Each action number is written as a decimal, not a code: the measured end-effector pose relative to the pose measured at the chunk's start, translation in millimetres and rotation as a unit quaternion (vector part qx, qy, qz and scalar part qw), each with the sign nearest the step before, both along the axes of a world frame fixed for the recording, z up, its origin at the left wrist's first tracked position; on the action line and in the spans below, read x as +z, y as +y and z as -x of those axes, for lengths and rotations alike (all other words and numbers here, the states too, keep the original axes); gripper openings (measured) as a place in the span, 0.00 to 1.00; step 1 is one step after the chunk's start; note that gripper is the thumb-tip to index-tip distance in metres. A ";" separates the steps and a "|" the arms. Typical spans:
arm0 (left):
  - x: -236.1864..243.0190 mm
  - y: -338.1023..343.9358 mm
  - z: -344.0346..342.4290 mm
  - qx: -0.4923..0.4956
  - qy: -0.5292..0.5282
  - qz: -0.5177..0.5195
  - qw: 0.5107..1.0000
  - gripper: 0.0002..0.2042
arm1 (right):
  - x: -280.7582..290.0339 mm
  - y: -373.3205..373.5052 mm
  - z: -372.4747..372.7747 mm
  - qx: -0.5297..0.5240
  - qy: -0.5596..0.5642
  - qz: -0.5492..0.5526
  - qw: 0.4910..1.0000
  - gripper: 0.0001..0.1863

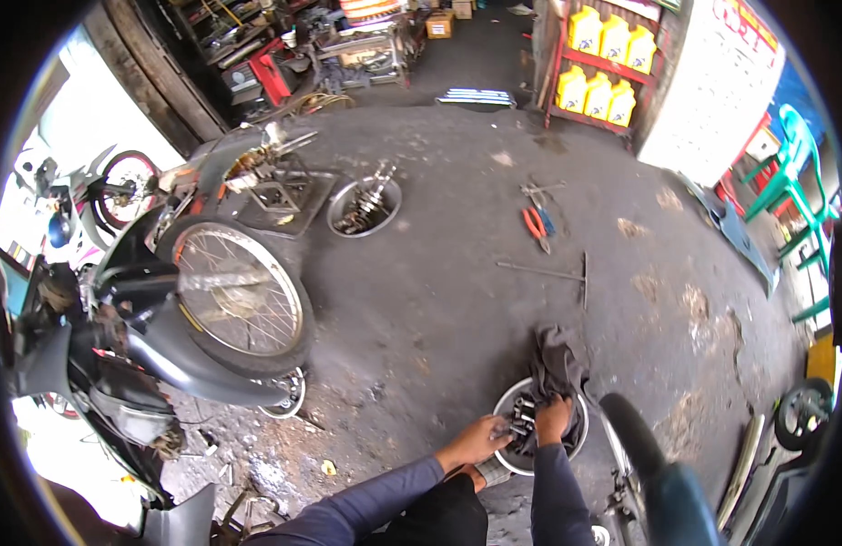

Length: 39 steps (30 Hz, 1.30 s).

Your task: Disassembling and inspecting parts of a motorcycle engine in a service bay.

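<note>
Hands meet low in the frame, just right of centre, over a round metal basin (512, 460) on the workshop floor (439, 300). We reach our left hand (476, 443) to the basin's near-left rim, fingers curled toward a cluster of dark metal parts (523, 420) inside it; whether they grip a part we cannot tell. Our right hand (553, 420) rests on the parts, beside a grey rag (557, 364) draped over the far rim; its fingers are bent down, their hold hidden. We judge the parts heavy for their size, rigid and probably oily, best pinched across a shank or flat. The rag is soft and limp. Higher up lie red-handled pliers (535, 225), a long T-handled wrench (553, 271) and a second basin (365, 207). A motorcycle wheel (239, 289) fills the left.
</note>
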<state>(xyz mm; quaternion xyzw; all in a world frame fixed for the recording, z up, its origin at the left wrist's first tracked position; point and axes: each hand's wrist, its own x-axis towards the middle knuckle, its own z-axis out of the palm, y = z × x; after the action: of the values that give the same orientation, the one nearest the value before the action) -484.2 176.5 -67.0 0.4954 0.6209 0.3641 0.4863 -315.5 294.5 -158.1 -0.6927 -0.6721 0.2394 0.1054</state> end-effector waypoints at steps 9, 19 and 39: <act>202.4 12.8 60.3 0.122 -0.111 0.129 0.978 0.20 | 319.4 -26.6 83.9 -0.170 0.488 0.080 0.852 0.26; 451.6 146.1 96.7 0.048 -0.238 0.104 0.965 0.18 | 649.0 137.6 114.2 0.028 0.750 0.428 0.503 0.39; 690.4 484.7 232.9 0.181 -0.163 -0.167 0.955 0.16 | 631.3 488.4 249.3 0.462 0.208 0.318 0.801 0.14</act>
<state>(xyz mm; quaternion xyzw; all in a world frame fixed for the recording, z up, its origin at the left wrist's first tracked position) -717.1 661.2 623.5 0.3829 0.5424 0.6206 0.4172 -564.8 782.9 473.3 -0.2282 -0.7610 0.5978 -0.1067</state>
